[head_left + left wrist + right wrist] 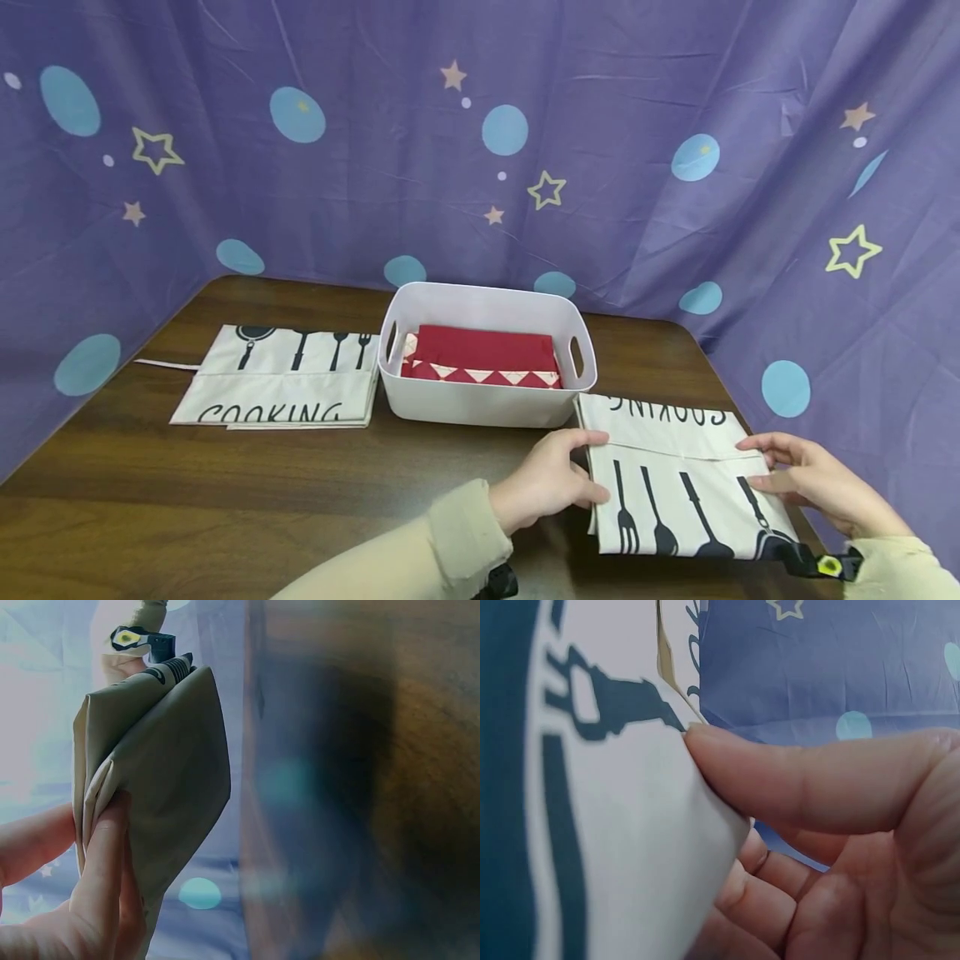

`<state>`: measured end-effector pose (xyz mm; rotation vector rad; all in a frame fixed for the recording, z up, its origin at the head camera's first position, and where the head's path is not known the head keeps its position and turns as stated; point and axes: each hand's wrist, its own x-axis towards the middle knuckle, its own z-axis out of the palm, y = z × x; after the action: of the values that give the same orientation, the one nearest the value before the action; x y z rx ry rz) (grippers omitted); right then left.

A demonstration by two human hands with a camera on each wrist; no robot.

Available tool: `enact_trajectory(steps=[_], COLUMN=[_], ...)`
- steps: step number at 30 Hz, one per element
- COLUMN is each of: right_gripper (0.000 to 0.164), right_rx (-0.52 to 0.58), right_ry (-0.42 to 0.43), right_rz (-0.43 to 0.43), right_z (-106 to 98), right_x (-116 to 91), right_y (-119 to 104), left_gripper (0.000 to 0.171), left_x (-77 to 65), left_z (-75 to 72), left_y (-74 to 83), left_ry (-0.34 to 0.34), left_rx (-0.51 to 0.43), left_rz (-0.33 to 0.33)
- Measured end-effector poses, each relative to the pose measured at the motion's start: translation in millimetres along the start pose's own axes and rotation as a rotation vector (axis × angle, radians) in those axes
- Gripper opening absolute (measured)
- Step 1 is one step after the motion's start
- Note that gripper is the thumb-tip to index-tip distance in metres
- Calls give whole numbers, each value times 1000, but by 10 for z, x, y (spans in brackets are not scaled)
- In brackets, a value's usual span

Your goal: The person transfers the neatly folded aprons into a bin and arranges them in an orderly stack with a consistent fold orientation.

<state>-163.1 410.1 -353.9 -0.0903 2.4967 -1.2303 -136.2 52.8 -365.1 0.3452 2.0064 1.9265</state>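
At the right end of the bench [300, 500], we are holding a folded white cloth [671, 487], printed with utensils and lettering, by its two sides. Our left hand [551, 479] is pinching the left edge; our right hand [821, 483] is pinching the right edge, thumb [795, 776] lying on the printed face, fingers [769, 900] curling beneath. We are judging the cloth to be hanging just off the bench, though the left wrist view is blurring the surface, so we are not claiming clearance.

Main risk, by our reading: unfolding. On the bench side, a flap is bulging beyond the layers our left hand is pinching; in the right wrist view, a slit is gaping between layers near the thumb. If our grip is catching only some layers, the rest could be slipping and dropping open.

Second risk: snagging. The cloth's far left corner is lying close to the white bin [480, 408], where red cloth [483, 346] is sitting; we are not telling whether they are touching. A leftward shift could be catching the rim, or nudging the bin into the second folded cloth [277, 390] beside it.
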Motion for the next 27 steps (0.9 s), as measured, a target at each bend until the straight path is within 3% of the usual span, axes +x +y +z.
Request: enact_trajectory(steps=[7, 16, 22, 27], right_gripper=[31, 39, 34, 34], right_rx=[6, 13, 1, 24], right_ry=[46, 100, 120, 139], right_rz=[-35, -140, -147, -162], right_z=[7, 52, 131, 198], right_x=[-17, 2, 31, 69], right_y=[-37, -108, -235, -335], left_gripper=[60, 58, 55, 50], left_x=[-36, -77, -70, -65], left_z=[-61, -225, -342, -474], left_y=[103, 289, 361, 385], left_ry=[-17, -35, -38, -29], left_rx=[27, 44, -19, -4], left_rz=[36, 32, 8, 14])
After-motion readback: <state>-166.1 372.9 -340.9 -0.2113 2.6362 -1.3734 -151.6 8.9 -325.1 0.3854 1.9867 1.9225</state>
